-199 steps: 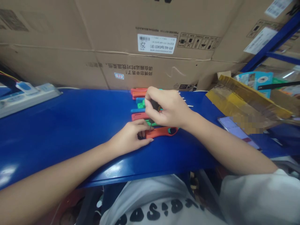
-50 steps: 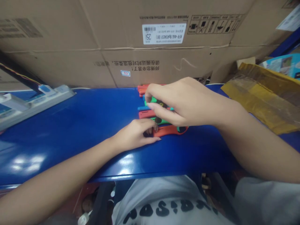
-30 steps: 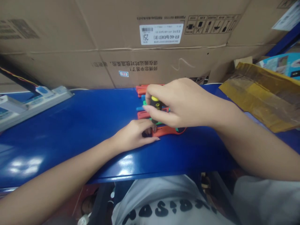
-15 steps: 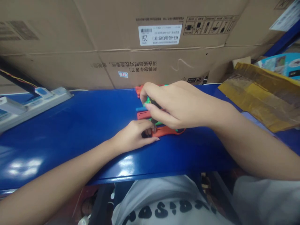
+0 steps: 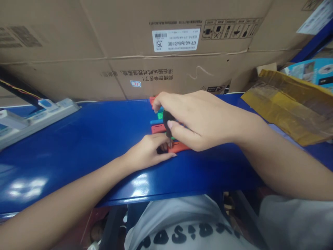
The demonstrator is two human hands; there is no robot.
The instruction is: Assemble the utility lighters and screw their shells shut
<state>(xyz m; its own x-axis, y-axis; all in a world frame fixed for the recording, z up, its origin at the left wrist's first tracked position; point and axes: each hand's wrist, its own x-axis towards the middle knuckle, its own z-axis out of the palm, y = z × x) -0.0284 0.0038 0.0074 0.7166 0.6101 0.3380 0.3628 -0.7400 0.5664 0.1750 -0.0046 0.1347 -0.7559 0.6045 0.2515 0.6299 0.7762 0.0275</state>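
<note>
A glossy cobalt-blue bench [image 5: 78, 139] sits beneath plain brown cardboard cartons [image 5: 52, 41] printed in black. Orange-red plastic pieces [image 5: 178, 147] show bright green trim, the screwdriver handle [image 5: 168, 123] is black, and a white shirt [image 5: 182, 211] carries bold black lettering.

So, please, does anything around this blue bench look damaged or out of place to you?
Yes. The flattened packet wrapped in yellowish tape lies crooked at the right end of the blue bench and looks creased and worn. The large cardboard carton behind also has a long crease across its face.
</note>
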